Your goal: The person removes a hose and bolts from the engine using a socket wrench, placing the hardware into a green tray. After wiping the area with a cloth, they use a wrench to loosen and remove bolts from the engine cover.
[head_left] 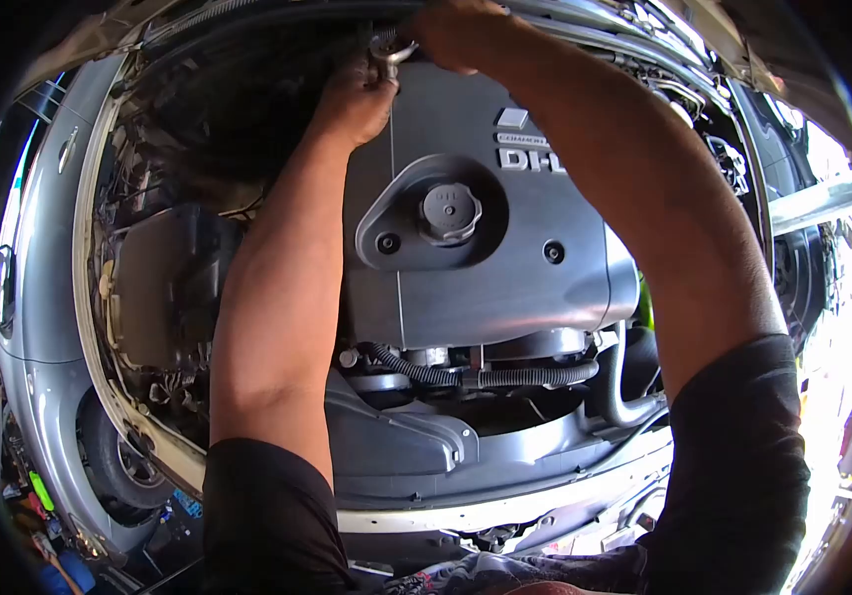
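Both arms reach over the engine cover [446, 288] to its far edge. My left hand [359, 99] is closed round a small metal part [391, 50], which looks like a ring-shaped fitting or tool end. Just right of it, my right hand [456, 38] is at the top of the view, dark and partly cut off by the frame, so its fingers and anything in them are hard to make out. Below the hands, the round oil cap [449, 211] sits in its recess in the grey cover.
Black hoses [535, 377] run along the cover's near side, above the front frame rail [505, 516]. A black box [170, 288] stands in the bay at left. Another silver car [49, 297] is beyond the left fender, and a metal bar [823, 201] is at right.
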`<state>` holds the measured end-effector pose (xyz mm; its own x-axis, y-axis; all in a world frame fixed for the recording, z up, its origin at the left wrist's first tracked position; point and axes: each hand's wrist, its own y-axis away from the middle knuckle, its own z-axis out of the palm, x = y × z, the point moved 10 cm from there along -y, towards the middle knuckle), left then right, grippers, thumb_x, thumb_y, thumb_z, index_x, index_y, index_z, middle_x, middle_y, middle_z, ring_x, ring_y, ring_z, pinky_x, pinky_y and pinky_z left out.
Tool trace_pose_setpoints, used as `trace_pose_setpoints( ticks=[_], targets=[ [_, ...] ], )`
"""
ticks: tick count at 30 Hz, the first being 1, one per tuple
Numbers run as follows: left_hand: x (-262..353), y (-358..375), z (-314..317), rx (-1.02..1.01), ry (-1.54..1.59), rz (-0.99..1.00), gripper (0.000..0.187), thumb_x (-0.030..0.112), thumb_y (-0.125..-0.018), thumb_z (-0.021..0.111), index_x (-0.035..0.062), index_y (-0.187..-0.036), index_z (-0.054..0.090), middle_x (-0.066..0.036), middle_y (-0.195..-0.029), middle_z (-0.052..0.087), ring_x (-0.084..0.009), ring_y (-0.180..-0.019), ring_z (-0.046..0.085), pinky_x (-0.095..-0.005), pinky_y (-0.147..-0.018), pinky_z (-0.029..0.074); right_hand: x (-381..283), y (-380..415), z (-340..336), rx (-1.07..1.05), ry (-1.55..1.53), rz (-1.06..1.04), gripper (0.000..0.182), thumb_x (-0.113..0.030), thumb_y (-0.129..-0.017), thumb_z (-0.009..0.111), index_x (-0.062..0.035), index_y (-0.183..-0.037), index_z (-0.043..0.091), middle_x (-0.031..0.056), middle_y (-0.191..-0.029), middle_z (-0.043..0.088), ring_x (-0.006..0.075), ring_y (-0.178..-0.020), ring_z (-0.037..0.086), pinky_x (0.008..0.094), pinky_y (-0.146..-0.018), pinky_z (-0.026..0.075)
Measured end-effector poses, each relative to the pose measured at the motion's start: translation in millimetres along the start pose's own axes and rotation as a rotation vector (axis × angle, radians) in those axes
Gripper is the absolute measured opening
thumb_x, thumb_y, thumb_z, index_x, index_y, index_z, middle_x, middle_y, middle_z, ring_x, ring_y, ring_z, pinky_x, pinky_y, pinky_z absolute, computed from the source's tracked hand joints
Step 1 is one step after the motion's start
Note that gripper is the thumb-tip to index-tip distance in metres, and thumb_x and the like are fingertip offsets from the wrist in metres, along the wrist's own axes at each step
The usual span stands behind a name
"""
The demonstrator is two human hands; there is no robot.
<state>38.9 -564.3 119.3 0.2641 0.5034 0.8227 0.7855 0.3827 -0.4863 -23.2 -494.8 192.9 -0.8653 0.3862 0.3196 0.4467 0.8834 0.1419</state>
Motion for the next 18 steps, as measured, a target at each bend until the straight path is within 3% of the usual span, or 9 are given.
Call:
trace_pose_setpoints(
  ticks=[1, 3, 4, 6, 9, 12, 15, 16, 18],
  targets=[
    [-23, 3, -3, 0.047, -0.126, -0.031, 0.035, 0.020, -0.088, 0.067, 0.0083, -0.120, 0.062, -0.012, -0.096, 0.072, -0.0285, -0.092, 0.070, -0.0401, -0.084, 0.054, -6, 4, 1, -0.058, 0.034, -0.011, 0.029, -0.007, -0.075, 0.072, -0.0101, -0.103, 0.075, 0.0152, -0.100, 0.074, 0.0332, -0.098, 0.071, 0.0451, -0.078, 0.057],
    [-7, 5, -8, 0.149, -0.370, -0.075, 0.038, 0.022, -0.088, 0.068, 0.0094, -0.122, 0.061, -0.015, -0.104, 0.072, -0.0335, -0.100, 0.069, -0.0431, -0.087, 0.054, -10, 7, 7, -0.168, 0.122, -0.024, 0.024, -0.005, -0.076, 0.069, -0.0081, -0.099, 0.076, 0.0167, -0.098, 0.074, 0.0333, -0.097, 0.071, 0.0451, -0.078, 0.057],
    [2, 8, -8, 0.191, -0.448, -0.087, 0.037, 0.022, -0.088, 0.068, 0.0093, -0.122, 0.061, -0.016, -0.105, 0.071, -0.0353, -0.101, 0.068, -0.0439, -0.087, 0.054, -22, 5, 9, -0.084, 0.147, -0.170, 0.022, -0.006, -0.078, 0.066, -0.0061, -0.097, 0.076, 0.0187, -0.098, 0.074, 0.0332, -0.096, 0.072, 0.0454, -0.078, 0.056],
    [17, 10, -7, 0.275, -0.599, -0.099, 0.036, 0.022, -0.088, 0.068, 0.0090, -0.121, 0.062, -0.017, -0.108, 0.071, -0.0389, -0.104, 0.066, -0.0455, -0.088, 0.053, -34, 9, 10, -0.132, 0.084, -0.184, 0.021, -0.008, -0.078, 0.066, -0.0068, -0.096, 0.077, 0.0201, -0.098, 0.074, 0.0337, -0.095, 0.072, 0.0454, -0.078, 0.056],
    [7, 3, -6, 0.339, -0.673, 0.138, 0.037, 0.022, -0.086, 0.071, 0.0090, -0.120, 0.063, -0.015, -0.103, 0.073, -0.0365, -0.099, 0.069, -0.0428, -0.087, 0.054, -41, 20, 0, -0.089, 0.046, -0.248, 0.026, -0.010, -0.079, 0.064, -0.0076, -0.101, 0.077, 0.0216, -0.101, 0.073, 0.0343, -0.096, 0.072, 0.0447, -0.079, 0.056],
    [-21, -5, -9, 0.079, -0.306, -0.130, 0.038, 0.024, -0.083, 0.076, 0.0086, -0.117, 0.066, -0.013, -0.102, 0.074, -0.0322, -0.096, 0.071, -0.0397, -0.087, 0.055, -29, 23, -1, 0.014, -0.032, -0.166, 0.037, -0.007, -0.083, 0.062, -0.0083, -0.120, 0.064, 0.0225, -0.100, 0.071, 0.0377, -0.090, 0.070, 0.0443, -0.075, 0.056],
    [-9, 4, -13, 0.153, -0.180, -0.107, 0.025, 0.026, -0.085, 0.074, 0.0102, -0.105, 0.074, -0.010, -0.097, 0.075, -0.0282, -0.094, 0.070, -0.0366, -0.085, 0.053, -26, 27, 0, 0.028, -0.117, -0.131, 0.049, -0.003, -0.084, 0.057, -0.0121, -0.132, 0.055, 0.0234, -0.096, 0.071, 0.0397, -0.089, 0.070, 0.0449, -0.073, 0.056],
    [-8, 10, -12, 0.214, -0.145, -0.183, 0.024, 0.024, -0.087, 0.073, 0.0093, -0.106, 0.074, -0.009, -0.098, 0.075, -0.0243, -0.094, 0.071, -0.0350, -0.085, 0.053, -27, 30, -1, 0.015, -0.141, -0.136, 0.052, -0.002, -0.083, 0.056, -0.0138, -0.133, 0.054, 0.0236, -0.094, 0.071, 0.0399, -0.090, 0.070, 0.0452, -0.074, 0.056],
    [12, 15, -16, 0.320, -0.232, -0.149, 0.026, 0.024, -0.084, 0.076, 0.0082, -0.104, 0.073, -0.010, -0.099, 0.075, -0.0243, -0.093, 0.072, -0.0345, -0.085, 0.054, -42, 17, 12, 0.030, -0.101, -0.251, 0.059, -0.002, -0.082, 0.055, -0.0183, -0.138, 0.051, 0.0238, -0.096, 0.071, 0.0404, -0.092, 0.070, 0.0456, -0.074, 0.056]
  ],
)
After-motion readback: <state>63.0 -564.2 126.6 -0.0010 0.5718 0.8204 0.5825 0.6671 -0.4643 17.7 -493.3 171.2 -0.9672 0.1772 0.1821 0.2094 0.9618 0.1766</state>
